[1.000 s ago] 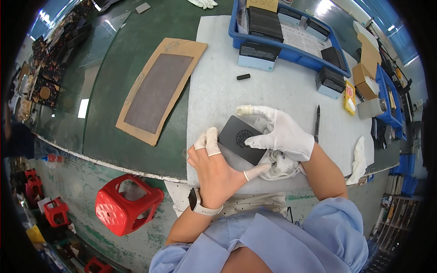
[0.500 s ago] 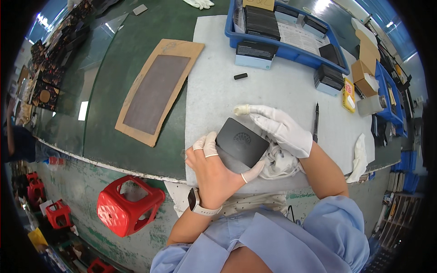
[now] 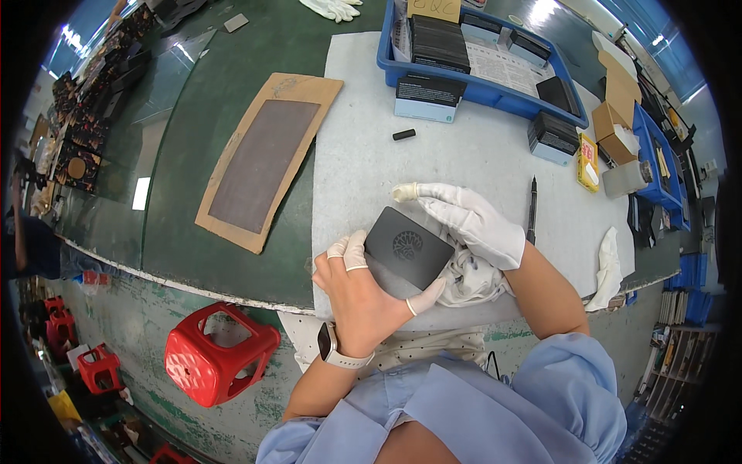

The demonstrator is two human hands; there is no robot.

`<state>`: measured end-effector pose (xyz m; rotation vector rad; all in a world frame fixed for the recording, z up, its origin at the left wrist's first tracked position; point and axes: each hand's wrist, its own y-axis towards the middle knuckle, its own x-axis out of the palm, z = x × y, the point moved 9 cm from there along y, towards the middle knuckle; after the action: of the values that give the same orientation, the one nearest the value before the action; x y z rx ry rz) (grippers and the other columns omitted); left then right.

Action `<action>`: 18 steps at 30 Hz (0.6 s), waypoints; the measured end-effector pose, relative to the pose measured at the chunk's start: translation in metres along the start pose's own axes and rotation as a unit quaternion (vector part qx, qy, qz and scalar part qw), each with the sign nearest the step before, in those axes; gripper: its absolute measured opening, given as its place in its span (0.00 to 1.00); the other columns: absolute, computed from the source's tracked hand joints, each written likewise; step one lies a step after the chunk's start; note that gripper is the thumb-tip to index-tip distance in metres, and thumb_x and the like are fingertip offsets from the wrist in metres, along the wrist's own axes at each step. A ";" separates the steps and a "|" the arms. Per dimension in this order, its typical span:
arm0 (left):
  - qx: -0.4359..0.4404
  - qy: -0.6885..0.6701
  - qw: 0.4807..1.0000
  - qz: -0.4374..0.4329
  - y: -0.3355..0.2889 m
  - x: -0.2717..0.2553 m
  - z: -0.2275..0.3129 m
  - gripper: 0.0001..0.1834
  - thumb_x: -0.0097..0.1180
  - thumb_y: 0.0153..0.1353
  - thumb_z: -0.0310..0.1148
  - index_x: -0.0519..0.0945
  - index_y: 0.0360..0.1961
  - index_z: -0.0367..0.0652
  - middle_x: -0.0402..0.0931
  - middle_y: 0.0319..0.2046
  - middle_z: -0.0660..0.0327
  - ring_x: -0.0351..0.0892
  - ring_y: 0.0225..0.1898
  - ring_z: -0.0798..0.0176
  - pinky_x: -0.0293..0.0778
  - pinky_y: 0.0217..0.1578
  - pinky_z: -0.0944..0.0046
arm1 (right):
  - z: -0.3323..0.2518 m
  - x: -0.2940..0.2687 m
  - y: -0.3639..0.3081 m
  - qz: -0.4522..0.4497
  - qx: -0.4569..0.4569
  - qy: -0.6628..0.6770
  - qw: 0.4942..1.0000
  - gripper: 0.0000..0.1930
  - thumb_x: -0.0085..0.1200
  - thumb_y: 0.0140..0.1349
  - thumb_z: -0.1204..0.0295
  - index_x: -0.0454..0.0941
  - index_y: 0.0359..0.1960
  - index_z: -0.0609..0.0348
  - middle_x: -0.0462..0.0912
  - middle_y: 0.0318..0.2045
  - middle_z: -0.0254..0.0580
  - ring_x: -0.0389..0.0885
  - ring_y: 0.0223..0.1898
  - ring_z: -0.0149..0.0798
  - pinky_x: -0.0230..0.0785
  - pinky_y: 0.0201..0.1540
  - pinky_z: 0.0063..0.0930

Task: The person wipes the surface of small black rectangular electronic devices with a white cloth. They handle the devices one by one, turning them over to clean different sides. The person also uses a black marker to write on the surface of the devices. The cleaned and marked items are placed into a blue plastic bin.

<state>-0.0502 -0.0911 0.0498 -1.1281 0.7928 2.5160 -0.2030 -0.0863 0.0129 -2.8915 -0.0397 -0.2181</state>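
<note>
My left hand [image 3: 362, 290] wears pale finger cots and grips a flat black box [image 3: 407, 246] by its edges. A round dark emblem marks the box's upper face, which is tilted a little. On my right hand [image 3: 471, 220] is a white glove with a cot over one fingertip. Its fingers stretch out along the far right side of the box; whether they touch it, I cannot tell. A crumpled white cloth [image 3: 473, 278] lies beneath that hand, against the right of the box. A black pen [image 3: 532, 209] lies to its right, and a small black cap [image 3: 403, 134] lies farther off.
A blue tray [image 3: 487, 94] holding black boxes stands at the back, with more boxes [image 3: 553, 138] before it. Left lies a cardboard piece with a grey pad [image 3: 267, 164]. A yellow packet [image 3: 587, 162] and a white glove [image 3: 608, 267] lie right. A red stool [image 3: 197, 359] stands beyond the table edge.
The black box has tipped slightly, so its emblem shows more clearly. Both hands keep nearly the same pose, and the whole view has shifted a little.
</note>
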 end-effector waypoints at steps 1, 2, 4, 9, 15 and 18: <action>-0.001 0.000 1.000 -0.003 0.000 0.001 0.000 0.53 0.75 0.30 0.57 0.68 0.53 0.34 0.64 0.43 0.50 0.61 0.47 0.49 0.56 0.50 0.50 | 0.000 0.000 0.000 -0.001 0.001 0.000 1.000 0.19 0.45 0.70 0.68 0.71 0.59 0.63 0.75 0.54 0.38 0.71 0.53 0.27 0.64 0.58 0.21; -0.001 0.000 1.000 -0.006 0.000 0.001 0.000 0.53 0.75 0.30 0.58 0.68 0.53 0.34 0.64 0.43 0.50 0.61 0.47 0.49 0.56 0.50 0.50 | -0.001 0.001 0.000 -0.002 0.001 -0.001 1.000 0.19 0.45 0.70 0.67 0.71 0.59 0.63 0.76 0.53 0.38 0.71 0.53 0.27 0.64 0.58 0.21; 0.004 0.001 1.000 0.002 -0.002 0.000 0.000 0.53 0.75 0.30 0.58 0.68 0.53 0.33 0.64 0.43 0.50 0.61 0.47 0.49 0.56 0.50 0.50 | -0.002 0.002 -0.001 -0.003 -0.002 -0.008 1.000 0.19 0.45 0.70 0.67 0.71 0.59 0.63 0.76 0.53 0.38 0.72 0.52 0.27 0.64 0.57 0.21; 0.005 0.001 1.000 0.001 -0.002 0.000 0.000 0.53 0.75 0.30 0.58 0.68 0.53 0.33 0.64 0.43 0.50 0.61 0.47 0.49 0.55 0.50 0.49 | -0.003 0.000 0.000 0.001 -0.013 -0.029 1.000 0.19 0.44 0.70 0.66 0.71 0.58 0.63 0.77 0.52 0.38 0.72 0.52 0.27 0.65 0.56 0.22; 0.006 -0.010 1.000 0.005 -0.002 -0.001 0.000 0.52 0.73 0.32 0.62 0.69 0.51 0.31 0.65 0.46 0.50 0.61 0.47 0.48 0.55 0.49 0.48 | -0.003 0.002 -0.001 0.000 0.003 -0.018 1.000 0.19 0.44 0.70 0.67 0.71 0.59 0.64 0.77 0.52 0.38 0.73 0.51 0.27 0.66 0.56 0.22; 0.009 -0.015 1.000 0.008 -0.001 -0.001 0.000 0.52 0.73 0.32 0.62 0.69 0.51 0.31 0.65 0.45 0.50 0.61 0.47 0.48 0.56 0.49 0.48 | -0.006 0.005 -0.002 -0.008 0.011 -0.001 1.000 0.19 0.45 0.70 0.68 0.70 0.59 0.64 0.77 0.51 0.38 0.73 0.50 0.26 0.67 0.54 0.21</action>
<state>-0.0492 -0.0899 0.0497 -1.0797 0.8180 2.5272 -0.1989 -0.0855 0.0196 -2.8700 -0.0642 -0.2175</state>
